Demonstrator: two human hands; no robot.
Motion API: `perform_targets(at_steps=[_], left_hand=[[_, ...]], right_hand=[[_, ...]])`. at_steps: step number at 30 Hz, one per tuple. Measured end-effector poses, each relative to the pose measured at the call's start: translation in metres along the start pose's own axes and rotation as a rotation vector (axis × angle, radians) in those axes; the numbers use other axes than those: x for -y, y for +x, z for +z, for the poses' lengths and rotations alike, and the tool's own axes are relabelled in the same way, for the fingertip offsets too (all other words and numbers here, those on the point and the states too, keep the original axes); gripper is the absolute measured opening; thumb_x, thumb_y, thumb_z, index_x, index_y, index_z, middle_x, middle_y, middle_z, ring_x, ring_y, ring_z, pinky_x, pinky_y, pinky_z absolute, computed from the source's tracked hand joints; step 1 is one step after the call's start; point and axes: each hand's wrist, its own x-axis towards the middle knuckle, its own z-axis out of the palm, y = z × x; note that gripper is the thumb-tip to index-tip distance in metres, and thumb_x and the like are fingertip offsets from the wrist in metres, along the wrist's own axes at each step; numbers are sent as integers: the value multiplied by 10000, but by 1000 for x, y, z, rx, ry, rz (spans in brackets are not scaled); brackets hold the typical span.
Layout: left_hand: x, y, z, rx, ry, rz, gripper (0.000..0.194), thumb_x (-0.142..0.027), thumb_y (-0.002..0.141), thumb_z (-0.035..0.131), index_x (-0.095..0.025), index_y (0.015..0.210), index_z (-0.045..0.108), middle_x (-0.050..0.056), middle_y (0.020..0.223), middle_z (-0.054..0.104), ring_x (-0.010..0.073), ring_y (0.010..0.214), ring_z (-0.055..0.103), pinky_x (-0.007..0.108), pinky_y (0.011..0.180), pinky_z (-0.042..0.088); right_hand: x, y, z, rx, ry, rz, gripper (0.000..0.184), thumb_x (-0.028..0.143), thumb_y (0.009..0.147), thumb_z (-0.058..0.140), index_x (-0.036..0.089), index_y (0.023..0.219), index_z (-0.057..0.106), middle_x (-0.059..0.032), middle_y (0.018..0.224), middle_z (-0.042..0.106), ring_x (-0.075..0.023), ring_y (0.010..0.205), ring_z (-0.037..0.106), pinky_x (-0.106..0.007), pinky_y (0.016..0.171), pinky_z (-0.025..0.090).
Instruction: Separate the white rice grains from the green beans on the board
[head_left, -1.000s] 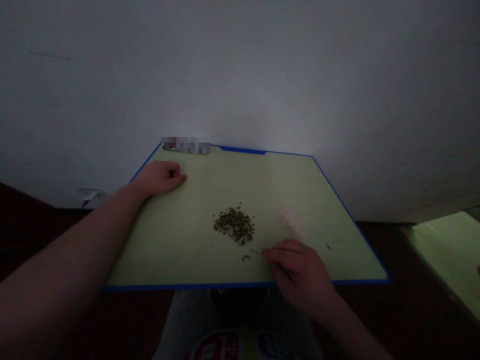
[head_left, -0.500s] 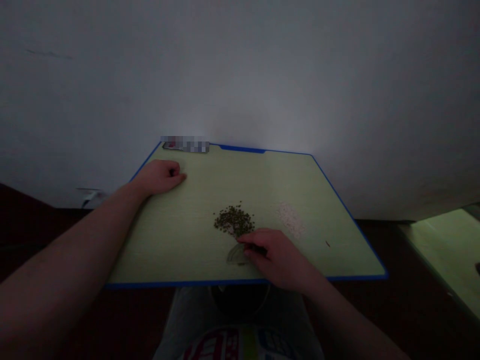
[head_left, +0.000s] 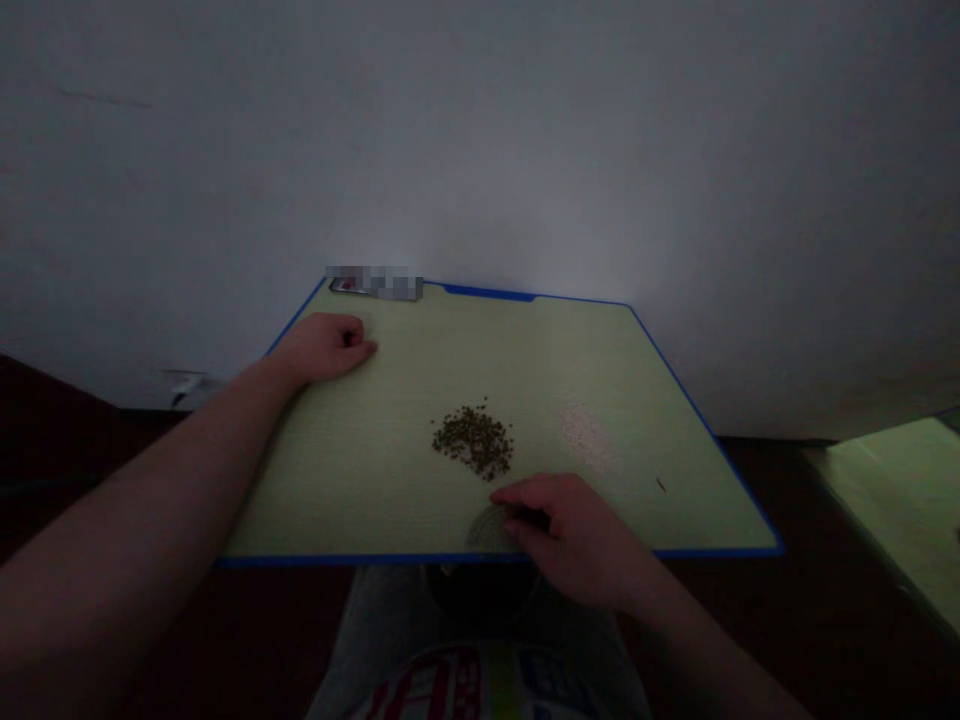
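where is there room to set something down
Free: pale green tabletop between blue far edge, dark green grain heap, pinkish grain heap and left hand; also left of the dark heap. Crowded: around both heaps and right hand.

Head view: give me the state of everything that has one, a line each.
Left hand, loosely curled, resting on the board.
Right hand, fingers bent, near edge; blur hides whether its grip holds anything.
Dark seeds, loosely heaped.
Pale grains, spread in a thin patch.
Dark sliver, lying loose.
Board, laid flat.
Container, below the board, contents too dark to tell.
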Motion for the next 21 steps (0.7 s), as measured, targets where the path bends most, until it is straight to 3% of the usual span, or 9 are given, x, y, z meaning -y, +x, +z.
perform_targets(at_steps=[4,8,13,16,21], left_hand=[[2,3,2,2,18,-28,367,-568,807,494,-222,685,493,17,634,518,171,652,474,336,650,330],[0,4,1,-4,33,-27,368,-582,783,476,-232,669,486,30,627,536,187,643,499,321,636,342],[0,4,1,3,32,-33,375,-593,772,470,-232,670,489,32,627,535,189,648,509,318,639,347],[1,4,1,3,35,-42,376,-592,770,475,-228,687,522,34,636,542,193,663,517,320,648,351],[2,5,2,-1,27,-36,383,-597,780,474,-231,684,531,29,613,541,195,650,517,316,640,353]], right_hand=[[-4,-7,2,-34,-2,5,350,76,838,644,200,1114,820,-89,1032,838,-246,926,786,-390,843,618],[-7,-20,4,-169,1,-34,283,112,873,614,209,1056,808,-66,914,824,-212,807,769,-339,739,612],[-6,-31,7,-387,-121,-245,270,116,953,527,178,1027,780,-77,847,778,-195,749,723,-309,661,591],[-6,-30,14,-405,-265,-356,301,78,947,505,163,1060,770,-94,872,779,-205,742,694,-335,673,591],[-8,-26,31,-436,-480,-408,326,11,906,507,134,1058,768,-99,861,768,-215,723,655,-344,647,561]])
